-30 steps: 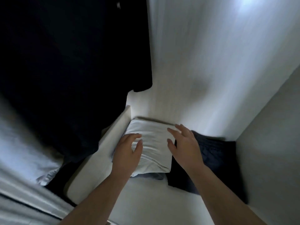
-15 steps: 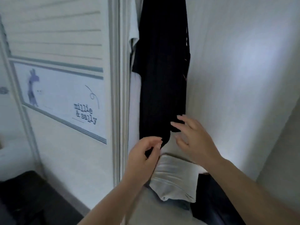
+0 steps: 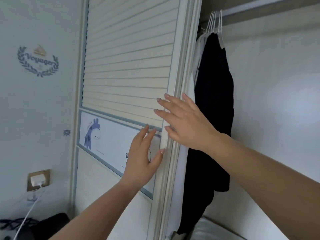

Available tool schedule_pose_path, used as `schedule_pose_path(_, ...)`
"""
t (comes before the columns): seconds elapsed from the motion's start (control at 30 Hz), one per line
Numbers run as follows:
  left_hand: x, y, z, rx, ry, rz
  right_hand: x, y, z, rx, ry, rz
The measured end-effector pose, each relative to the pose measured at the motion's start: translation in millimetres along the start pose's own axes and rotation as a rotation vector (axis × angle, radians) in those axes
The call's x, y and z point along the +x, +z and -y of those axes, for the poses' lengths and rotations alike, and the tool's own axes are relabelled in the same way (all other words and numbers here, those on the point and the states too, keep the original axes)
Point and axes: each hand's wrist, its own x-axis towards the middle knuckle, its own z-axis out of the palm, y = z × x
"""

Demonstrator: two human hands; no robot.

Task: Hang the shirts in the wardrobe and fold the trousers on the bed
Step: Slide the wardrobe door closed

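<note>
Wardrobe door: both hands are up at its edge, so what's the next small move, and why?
Probably slide the wardrobe door shut, toward the right. Both the left hand and right hand are open at its right-hand frame, holding nothing. The dark shirt and others already hang on hangers in the open section, so hanging looks done there.

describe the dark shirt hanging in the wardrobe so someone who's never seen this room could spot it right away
Start at the slatted wardrobe door and look just past its right edge into the open section, where garments hang from white hangers on a rail. The dark shirt is the outermost one, nearest the open space. Its neighbours behind it are white or pale; it alone is near black.
</note>
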Motion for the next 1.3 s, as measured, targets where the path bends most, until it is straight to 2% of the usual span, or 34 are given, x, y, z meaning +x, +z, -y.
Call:
schedule_pose_path(0.13,19,0,8,0.11,0.048,0.107,15,1,-18,-0.175,-0.067,0.157)
schedule_pose_path(0.33,32,3,11,0.18,0.084,0.136,23,-8,-29,-0.392,-0.178,0.125)
schedule_pose_path(0.77,14,26,-16,0.134,0.149,0.075,-15,-23,-42,-0.322,-0.158,-0.002)
schedule_pose_path(1.07,-6,54,-49,0.17,0.272,0.03,-59,-56,-55,-0.283,-0.146,0.004)
schedule_pose_path(1.3,-15,75,-80,0.158,0.401,-0.021,-96,-92,-65,-0.342,-0.142,0.049)
